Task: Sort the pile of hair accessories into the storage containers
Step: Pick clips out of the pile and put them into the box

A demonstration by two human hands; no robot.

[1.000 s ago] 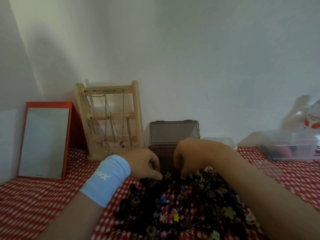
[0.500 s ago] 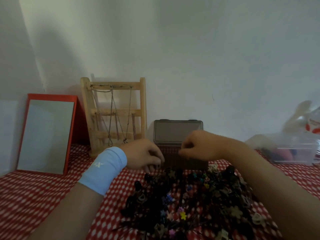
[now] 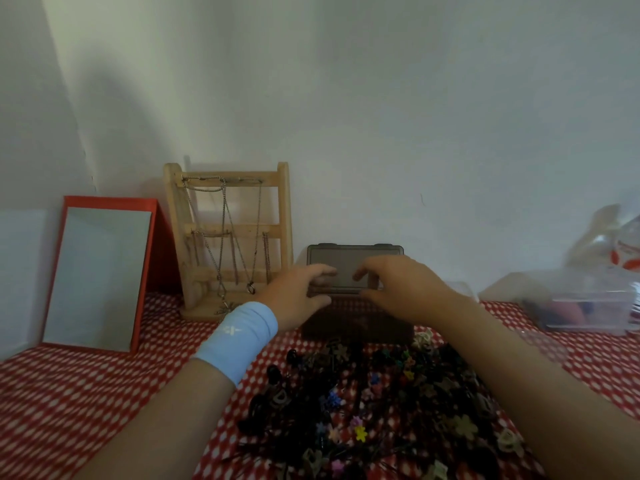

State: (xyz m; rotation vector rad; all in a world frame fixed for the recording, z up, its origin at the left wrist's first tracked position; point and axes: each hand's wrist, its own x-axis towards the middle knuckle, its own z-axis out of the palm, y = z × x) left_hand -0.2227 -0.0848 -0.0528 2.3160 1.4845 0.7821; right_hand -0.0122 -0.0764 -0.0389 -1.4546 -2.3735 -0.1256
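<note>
No legible text — wristband (image 3: pixel 242 336) logo unclear

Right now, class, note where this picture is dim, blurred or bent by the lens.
Head view: dim overall, the pile of hair accessories reads nearly black; head view, right edge: the clear container is smeared; head view, left: the wall corner leans, wide-angle distortion.

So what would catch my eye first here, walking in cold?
A dark tangled heap of small hair clips and ties on the red-and-white spotted tablecloth in front. Just behind it, the left hand and right hand reach at a smoky brown plastic box with its lid up; a wooden ladder-shaped stand hung with chains is further left.
</note>
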